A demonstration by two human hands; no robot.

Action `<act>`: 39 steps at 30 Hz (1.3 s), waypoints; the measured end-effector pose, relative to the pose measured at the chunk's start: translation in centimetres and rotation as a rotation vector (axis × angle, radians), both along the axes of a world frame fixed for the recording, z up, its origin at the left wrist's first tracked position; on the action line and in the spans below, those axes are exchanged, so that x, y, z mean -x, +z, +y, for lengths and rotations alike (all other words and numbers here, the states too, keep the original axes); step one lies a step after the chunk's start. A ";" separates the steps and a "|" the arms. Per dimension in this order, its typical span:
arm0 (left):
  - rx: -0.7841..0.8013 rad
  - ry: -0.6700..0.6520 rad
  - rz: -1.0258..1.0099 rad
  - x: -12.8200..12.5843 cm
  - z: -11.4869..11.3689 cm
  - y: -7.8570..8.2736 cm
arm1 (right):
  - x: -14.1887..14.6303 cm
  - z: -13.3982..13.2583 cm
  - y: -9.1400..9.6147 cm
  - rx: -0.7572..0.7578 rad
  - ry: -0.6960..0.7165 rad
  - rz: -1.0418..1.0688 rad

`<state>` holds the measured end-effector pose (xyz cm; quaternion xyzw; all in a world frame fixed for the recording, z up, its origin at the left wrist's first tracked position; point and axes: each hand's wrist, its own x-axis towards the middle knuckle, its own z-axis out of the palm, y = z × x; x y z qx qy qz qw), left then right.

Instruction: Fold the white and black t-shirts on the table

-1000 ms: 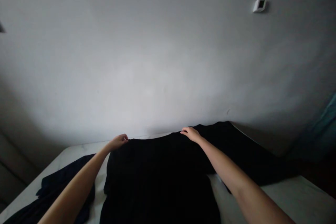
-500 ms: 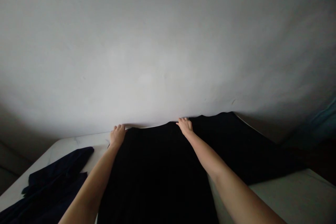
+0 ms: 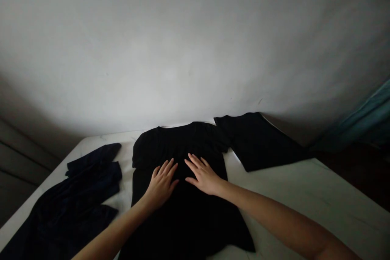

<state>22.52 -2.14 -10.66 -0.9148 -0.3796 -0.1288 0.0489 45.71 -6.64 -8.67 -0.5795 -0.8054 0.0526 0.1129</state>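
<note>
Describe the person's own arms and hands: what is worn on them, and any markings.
Both are bare. The left hand and right hand wear no gloves, and no ring, watch or bracelet shows in the dim light. The left forearm and right forearm are uncovered to the picture's edge, no sleeve or cuff in view. No markings show.

The black garment (image 3: 183, 211) is seen to be soft, matt cloth with few creases. The dark navy garment (image 3: 76, 195) is also cloth, rumpled and faintly sheened. The white counter (image 3: 304, 195) is shown as smooth and hard-looking, with faint veining. The wall (image 3: 195, 48) is finished matt.
</note>
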 end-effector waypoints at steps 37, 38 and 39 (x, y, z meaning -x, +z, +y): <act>0.870 0.546 -0.433 17.0 -16.3 2.5 | -10.6 -22.2 -0.8 0.229 -0.507 0.647; 0.840 0.518 -0.350 17.2 -16.1 3.0 | -10.8 -22.1 -0.5 0.229 -0.489 0.559; 0.785 0.493 -0.268 17.2 -15.6 3.6 | -11.0 -21.8 0.0 0.218 -0.467 0.462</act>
